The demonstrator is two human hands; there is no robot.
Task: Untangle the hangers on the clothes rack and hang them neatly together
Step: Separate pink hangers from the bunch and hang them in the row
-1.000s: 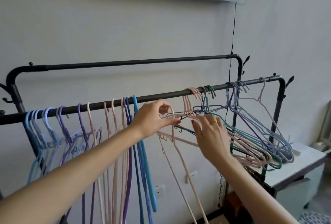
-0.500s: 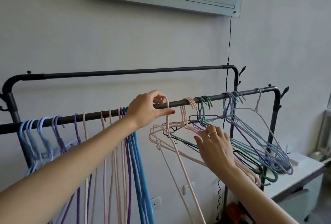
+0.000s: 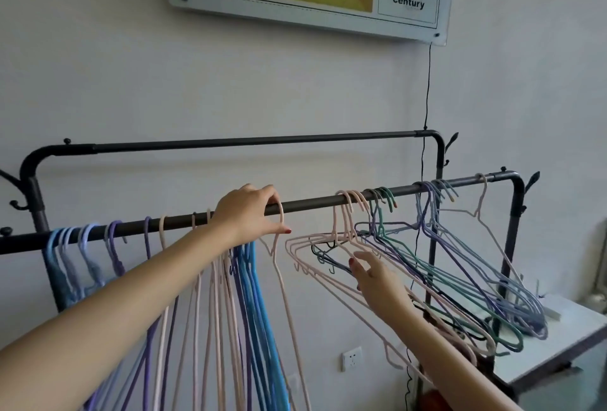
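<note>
At frame centre, the left hand (image 3: 248,213) is gripping a pink hanger (image 3: 279,266) by its hook on the rack rail (image 3: 312,204). Lower right, the right hand (image 3: 377,282), fingers relaxed, is touching the tangled hangers (image 3: 427,266).

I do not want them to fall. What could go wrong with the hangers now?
1. The pink hanger held at its hook by the left hand may not be fully over the front rail; let go early, it could drop.
2. The right hand reaches into the tangled bunch; a pull might drag several hangers along or off.

Bare rail (image 3: 312,203) between hanging row (image 3: 230,312) and tangle (image 3: 427,263).
</note>
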